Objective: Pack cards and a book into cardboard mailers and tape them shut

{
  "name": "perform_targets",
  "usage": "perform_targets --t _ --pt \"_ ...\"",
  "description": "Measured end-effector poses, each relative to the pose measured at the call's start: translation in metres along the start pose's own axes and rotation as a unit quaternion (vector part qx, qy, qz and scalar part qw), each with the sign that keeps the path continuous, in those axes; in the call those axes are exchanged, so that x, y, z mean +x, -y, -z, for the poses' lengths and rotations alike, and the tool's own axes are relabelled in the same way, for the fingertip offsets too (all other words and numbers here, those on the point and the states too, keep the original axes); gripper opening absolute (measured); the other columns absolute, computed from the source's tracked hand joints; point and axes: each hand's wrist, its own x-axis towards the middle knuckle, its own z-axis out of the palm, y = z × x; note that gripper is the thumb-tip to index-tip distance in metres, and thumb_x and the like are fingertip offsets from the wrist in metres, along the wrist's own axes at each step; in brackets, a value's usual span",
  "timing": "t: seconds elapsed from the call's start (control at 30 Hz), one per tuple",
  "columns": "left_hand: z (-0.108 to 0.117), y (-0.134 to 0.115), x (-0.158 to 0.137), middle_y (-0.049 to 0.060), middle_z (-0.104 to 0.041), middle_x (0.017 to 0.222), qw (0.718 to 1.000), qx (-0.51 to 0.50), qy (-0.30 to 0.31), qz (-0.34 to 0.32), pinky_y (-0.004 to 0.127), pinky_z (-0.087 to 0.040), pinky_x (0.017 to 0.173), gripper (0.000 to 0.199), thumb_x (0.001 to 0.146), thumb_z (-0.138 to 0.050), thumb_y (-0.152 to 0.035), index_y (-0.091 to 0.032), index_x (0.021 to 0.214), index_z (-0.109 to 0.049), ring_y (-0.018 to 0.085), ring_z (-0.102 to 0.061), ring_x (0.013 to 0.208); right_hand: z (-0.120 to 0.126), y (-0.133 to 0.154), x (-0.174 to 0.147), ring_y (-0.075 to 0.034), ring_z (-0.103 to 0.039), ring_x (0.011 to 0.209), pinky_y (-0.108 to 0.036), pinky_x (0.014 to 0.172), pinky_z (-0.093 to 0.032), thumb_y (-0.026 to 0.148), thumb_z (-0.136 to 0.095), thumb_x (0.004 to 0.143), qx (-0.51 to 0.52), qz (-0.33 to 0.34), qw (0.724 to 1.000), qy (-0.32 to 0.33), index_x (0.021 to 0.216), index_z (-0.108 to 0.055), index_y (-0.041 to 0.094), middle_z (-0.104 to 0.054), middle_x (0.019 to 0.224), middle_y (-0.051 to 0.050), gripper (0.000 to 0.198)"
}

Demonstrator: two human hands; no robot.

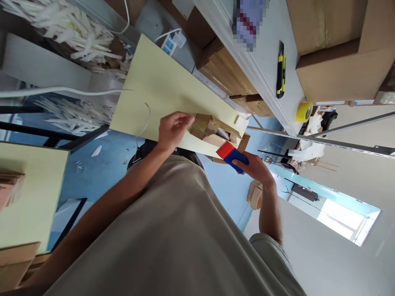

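My right hand (254,166) grips a small blue box with a red end (236,159), its thumb lying across the blue face. The red end is tilted toward an open cardboard box (202,126) on the pale yellow table (154,78). Something greyish and shiny shows inside the cardboard box, too small to name. My left hand (173,130) hovers at the left end of that carton with fingers curled together. Its fingertips overlap the carton's edge in view; whether they touch it or hold anything, I cannot tell.
On the grey shelf (271,37) lie a yellow-black utility knife (281,70) and a roll of yellow tape (304,112). Large cartons (339,61) stand there too. A white cable (61,89) reaches the table. Shredded white packing strips (77,37) fill the upper left.
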Motion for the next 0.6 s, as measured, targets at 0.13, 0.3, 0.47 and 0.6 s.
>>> perform_targets --t 0.13,0.3,0.47,0.6 --pt "0.001 0.044 0.037 0.008 -0.084 0.092 1.0 -0.016 -0.013 0.022 0.035 -0.065 0.089 0.04 0.085 -0.091 -0.058 -0.019 0.089 -0.079 0.023 -0.079 0.093 0.027 0.007 0.0 -0.023 -0.078 0.065 -0.031 0.063 -0.054 0.077 -0.069 0.101 0.001 -0.029 1.0 0.012 0.095 -0.071 0.024 -0.082 0.075 -0.005 0.054" --pt "-0.031 0.087 0.047 0.009 -0.084 0.093 0.997 -0.038 -0.021 0.063 0.037 -0.063 0.093 0.038 0.084 -0.091 -0.056 -0.021 0.087 -0.077 0.023 -0.077 0.095 0.042 0.039 0.02 -0.024 -0.075 0.06 -0.034 0.06 -0.053 0.075 -0.07 0.1 -0.055 -0.052 0.997 -0.018 0.081 -0.068 0.024 -0.078 0.066 -0.005 0.054" --pt "-0.052 0.1 0.04 0.008 -0.085 0.101 0.996 0.018 -0.063 0.061 0.036 -0.061 0.097 0.014 0.098 -0.077 -0.034 -0.022 0.093 -0.075 0.021 -0.077 0.097 0.045 0.061 0.036 -0.023 -0.076 0.065 -0.034 0.063 -0.053 0.073 -0.07 0.101 -0.102 -0.032 0.993 -0.04 0.079 -0.07 0.024 -0.077 0.068 -0.004 0.053" --pt "-0.061 0.108 0.039 0.006 -0.082 0.096 0.993 0.04 -0.073 0.08 0.033 -0.06 0.093 0.009 0.101 -0.072 -0.029 -0.023 0.096 -0.074 0.02 -0.076 0.096 0.042 0.07 0.047 -0.023 -0.076 0.069 -0.034 0.066 -0.052 0.074 -0.07 0.103 -0.152 -0.027 0.987 -0.046 0.076 -0.068 0.023 -0.076 0.068 -0.006 0.058"
